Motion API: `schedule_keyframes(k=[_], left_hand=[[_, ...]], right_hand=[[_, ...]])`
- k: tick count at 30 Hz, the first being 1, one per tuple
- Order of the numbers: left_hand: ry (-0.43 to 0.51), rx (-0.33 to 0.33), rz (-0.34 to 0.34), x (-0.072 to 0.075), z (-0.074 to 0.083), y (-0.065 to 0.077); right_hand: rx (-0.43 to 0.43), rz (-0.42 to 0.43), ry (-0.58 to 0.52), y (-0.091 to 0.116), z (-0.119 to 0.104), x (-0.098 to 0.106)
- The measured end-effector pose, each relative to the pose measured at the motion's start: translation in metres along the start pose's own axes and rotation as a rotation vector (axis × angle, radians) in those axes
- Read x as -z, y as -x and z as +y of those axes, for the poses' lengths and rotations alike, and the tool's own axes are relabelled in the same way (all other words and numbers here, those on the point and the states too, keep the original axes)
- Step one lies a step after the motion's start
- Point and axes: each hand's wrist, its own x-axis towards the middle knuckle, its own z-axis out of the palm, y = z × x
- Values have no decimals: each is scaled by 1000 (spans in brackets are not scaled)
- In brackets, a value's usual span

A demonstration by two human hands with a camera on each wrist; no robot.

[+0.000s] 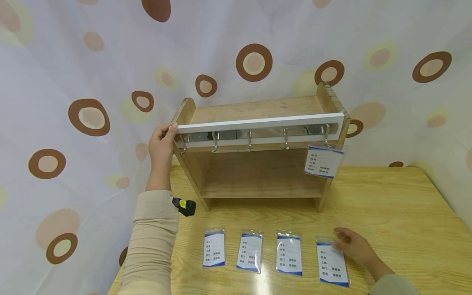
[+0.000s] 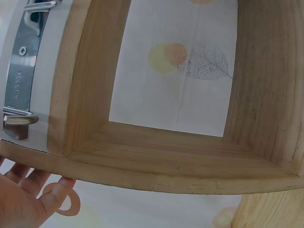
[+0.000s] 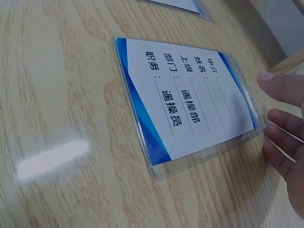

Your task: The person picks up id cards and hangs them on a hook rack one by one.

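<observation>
A small wooden shelf [image 1: 258, 176] stands on the table, with a white hook rail [image 1: 258, 123] along its upper front. My left hand [image 1: 162, 141] grips the shelf's upper left corner at the rail's end; in the left wrist view its fingers [image 2: 35, 183] lie against the side panel. One clear-sleeved name badge [image 1: 324, 160] hangs from the rightmost hook [image 1: 327, 135]. Beside the rightmost badge on the table [image 1: 332, 264] is my right hand [image 1: 355, 248]. In the right wrist view its thumb and fingers are spread apart at the short upper edge of that badge [image 3: 185, 99].
Three more badges lie in a row to the left: one at the far left [image 1: 214, 248], a second [image 1: 250, 252] and a third [image 1: 289, 254]. Several metal hooks [image 1: 249, 141] line the rail. A patterned curtain [image 1: 287, 32] hangs behind the table [image 1: 398, 205].
</observation>
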Motion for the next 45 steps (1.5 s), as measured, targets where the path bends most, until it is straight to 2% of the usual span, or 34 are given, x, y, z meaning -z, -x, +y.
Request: schedule_keyframes(k=[7,17,27,41,45], left_hand=[[-30,-14,-3,1,0,1],[-17,-23,-5,0,-1,0],[-37,-39,-8,0,-1,0],[-52,-33,-8,1,-1,0],[-52,-27,-12,1,-1,0]], right_hand=[[78,-6,86,0,3,-1],[210,28,236,-1,7,-5],[180,43,298,-2,8,-9],[228,70,343,-5,3,-9],[228,65,312,-3,0,-8]])
